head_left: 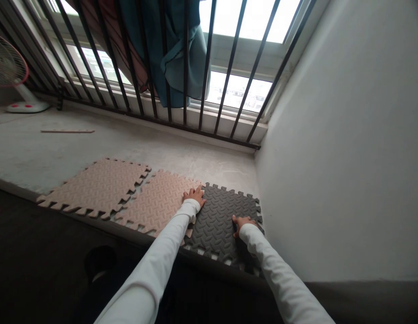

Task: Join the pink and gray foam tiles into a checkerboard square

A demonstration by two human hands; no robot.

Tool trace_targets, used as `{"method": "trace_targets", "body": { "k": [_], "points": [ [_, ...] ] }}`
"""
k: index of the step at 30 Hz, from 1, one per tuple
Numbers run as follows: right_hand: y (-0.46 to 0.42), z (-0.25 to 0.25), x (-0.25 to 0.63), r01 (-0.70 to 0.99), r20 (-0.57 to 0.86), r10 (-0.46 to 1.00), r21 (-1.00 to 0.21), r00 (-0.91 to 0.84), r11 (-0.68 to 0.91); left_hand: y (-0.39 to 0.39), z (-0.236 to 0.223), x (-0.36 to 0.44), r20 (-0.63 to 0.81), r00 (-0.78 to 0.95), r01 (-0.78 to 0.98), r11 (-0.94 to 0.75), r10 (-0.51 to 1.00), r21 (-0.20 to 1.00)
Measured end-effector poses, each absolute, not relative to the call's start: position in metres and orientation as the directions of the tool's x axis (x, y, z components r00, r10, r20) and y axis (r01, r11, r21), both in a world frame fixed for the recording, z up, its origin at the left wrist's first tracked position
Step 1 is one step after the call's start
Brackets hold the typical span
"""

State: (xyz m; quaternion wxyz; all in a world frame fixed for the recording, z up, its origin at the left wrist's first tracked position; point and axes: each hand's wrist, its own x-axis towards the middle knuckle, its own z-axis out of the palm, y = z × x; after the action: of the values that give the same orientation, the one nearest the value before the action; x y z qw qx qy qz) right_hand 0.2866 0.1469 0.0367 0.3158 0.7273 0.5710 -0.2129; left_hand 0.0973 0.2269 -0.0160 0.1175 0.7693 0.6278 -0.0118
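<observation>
My left hand (195, 196) lies with fingers spread over the seam between a pink foam mat tile (158, 200) and a dark grey foam mat tile (217, 216). On the right half of the grey tile rests my right hand (244, 223), thumb and forefinger apart, its other fingers partly hidden near the tile's right edge. All the tiles have toothed puzzle edges and a raised tread pattern. A second pink foam tile (99, 186) lies farther left, with a narrow gap between it and the middle one.
The tiles lie on a pale raised ledge (182, 144) with a dark front drop. A white wall (337, 148) bounds the right. Behind stand metal railings (185, 67) before windows and a curtain (171, 54). A thin strip (67, 131) and a fan (28, 103) are at left.
</observation>
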Motion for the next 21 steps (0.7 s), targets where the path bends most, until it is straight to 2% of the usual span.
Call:
{"method": "trace_targets", "body": {
  "k": [6,9,16,21],
  "points": [
    [0.147,0.035,0.287,0.966,-0.673,0.697,0.223,0.248,-0.128,0.246,-0.010,0.100,-0.252,0.318,0.943,-0.278,0.914,0.181],
    [0.147,0.034,0.287,0.964,-0.680,0.686,0.227,0.258,-0.137,0.256,-0.010,0.103,-0.245,0.331,0.935,-0.282,0.911,0.213],
    [0.149,0.036,0.286,0.963,-0.686,0.679,0.233,0.262,-0.136,0.268,-0.025,0.091,-0.245,0.375,0.900,-0.288,0.894,0.326],
    [0.148,0.042,0.284,0.964,-0.687,0.680,0.237,0.257,-0.125,0.271,-0.035,0.064,-0.216,0.507,0.820,-0.390,0.834,0.418]
  ]
}}
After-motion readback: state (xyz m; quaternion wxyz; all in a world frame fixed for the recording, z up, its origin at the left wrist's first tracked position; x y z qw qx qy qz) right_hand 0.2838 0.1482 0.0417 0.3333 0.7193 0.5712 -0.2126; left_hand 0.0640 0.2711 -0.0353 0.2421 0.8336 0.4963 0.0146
